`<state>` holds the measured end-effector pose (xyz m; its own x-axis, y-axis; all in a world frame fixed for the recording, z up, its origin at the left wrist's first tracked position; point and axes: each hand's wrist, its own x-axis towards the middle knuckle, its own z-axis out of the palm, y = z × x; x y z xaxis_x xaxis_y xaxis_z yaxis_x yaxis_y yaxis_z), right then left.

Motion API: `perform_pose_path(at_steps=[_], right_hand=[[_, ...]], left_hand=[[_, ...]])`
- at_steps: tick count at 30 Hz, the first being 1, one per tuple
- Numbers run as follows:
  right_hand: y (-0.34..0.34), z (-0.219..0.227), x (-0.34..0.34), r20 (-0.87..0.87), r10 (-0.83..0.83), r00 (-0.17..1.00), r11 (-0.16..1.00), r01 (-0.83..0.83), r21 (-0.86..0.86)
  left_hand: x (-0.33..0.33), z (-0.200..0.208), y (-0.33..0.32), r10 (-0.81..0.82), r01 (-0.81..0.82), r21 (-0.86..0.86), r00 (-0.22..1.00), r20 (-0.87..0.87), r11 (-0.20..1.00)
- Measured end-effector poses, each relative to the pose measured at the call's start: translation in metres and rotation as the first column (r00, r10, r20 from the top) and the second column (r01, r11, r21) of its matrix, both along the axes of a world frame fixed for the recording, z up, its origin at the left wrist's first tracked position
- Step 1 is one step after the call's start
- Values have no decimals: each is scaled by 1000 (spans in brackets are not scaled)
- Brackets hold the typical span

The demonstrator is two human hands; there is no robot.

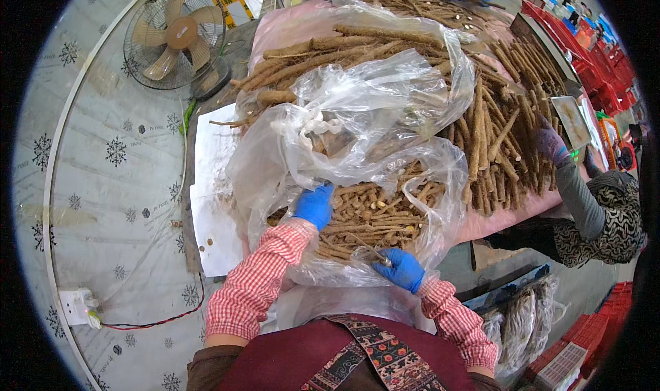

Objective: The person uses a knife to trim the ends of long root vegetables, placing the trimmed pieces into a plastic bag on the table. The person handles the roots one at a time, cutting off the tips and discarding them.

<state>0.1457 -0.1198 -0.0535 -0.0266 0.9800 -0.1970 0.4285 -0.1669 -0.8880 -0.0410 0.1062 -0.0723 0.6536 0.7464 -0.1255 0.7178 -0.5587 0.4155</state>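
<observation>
In front of me lies a clear plastic bag [440,185], its mouth spread wide, with many thin brown roots [371,220] inside. My left hand [314,206], in a blue glove, is closed on the bag's film at the left of the opening; its fingertips are partly hidden. Near the bag's front edge, my right hand [401,270], also blue-gloved, is closed round a slim, knife-like tool [380,257] whose tip points toward the roots. Behind the opening, more crumpled film [364,95] covers part of a heap of long, thick roots [357,41].
A fan [180,33] stands at the far left beside white paper sheets [213,198]. To the right are stacked root lengths [505,136], a scale [571,121] and a co-worker's gloved hand [551,142]. Red crates [591,336] stand at the lower right. Other people work across the table.
</observation>
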Motion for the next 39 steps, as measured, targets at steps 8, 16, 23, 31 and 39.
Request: perform_pose_path(at_steps=[8,16,23,31,39], right_hand=[[0,-2,-3,102,-104,989,994,108,-34],[-24,-47,33,100,-556,825,830,545,118],[-13,-10,91,73,-798,599,596,766,241],[12,24,49,91,-534,841,831,502,242],[52,32,13,202,-143,969,950,78,301]], left_hand=[[9,-37,8,-2,-38,286,990,138,957],[-16,13,-32,-102,101,72,995,6,992],[-44,75,-46,6,-85,-314,969,-246,946],[-86,31,-61,36,-67,-143,977,-209,988],[-14,92,-96,-33,19,-118,992,-123,993]])
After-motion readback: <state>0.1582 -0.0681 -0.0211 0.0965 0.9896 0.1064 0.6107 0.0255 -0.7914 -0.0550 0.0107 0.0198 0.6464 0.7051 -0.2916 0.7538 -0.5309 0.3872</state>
